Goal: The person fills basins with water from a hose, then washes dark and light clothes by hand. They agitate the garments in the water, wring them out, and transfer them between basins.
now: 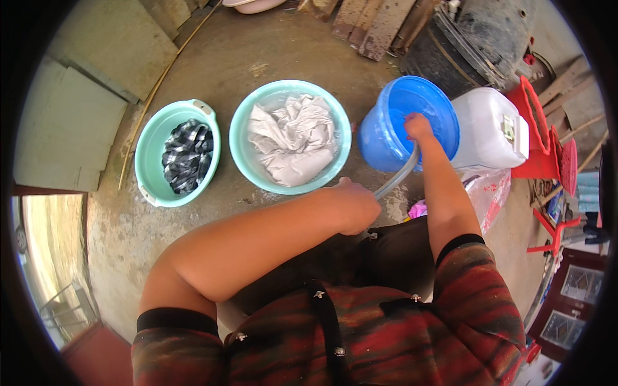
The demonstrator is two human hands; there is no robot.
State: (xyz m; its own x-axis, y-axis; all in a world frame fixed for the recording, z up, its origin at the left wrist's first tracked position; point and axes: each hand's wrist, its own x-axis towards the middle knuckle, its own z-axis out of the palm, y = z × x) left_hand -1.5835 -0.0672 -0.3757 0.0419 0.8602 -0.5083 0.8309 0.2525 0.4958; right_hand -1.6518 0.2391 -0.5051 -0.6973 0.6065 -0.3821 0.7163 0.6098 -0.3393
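A clear plastic hose (399, 177) runs between my two hands. My left hand (356, 207) is closed around its lower part, just outside the near rim of a mint-green basin. My right hand (418, 127) grips the hose further up, over the mouth of a blue plastic bucket (381, 140); the hose's end is hidden by my fingers. Pale wet cloth (294, 137) lies bunched in water inside the round mint-green basin (237, 159). To its left, an oval mint-green tub (150, 154) holds dark plaid cloth (187, 157).
A white plastic jerrycan (483, 130) stands right of the bucket, with a clear printed plastic bag (495, 193) below it. Behind are a black barrel (442, 55) and wooden planks (386, 29). A thin pole (159, 84) lies along the left boards (67, 128). Red plastic stools (533, 120) are at right.
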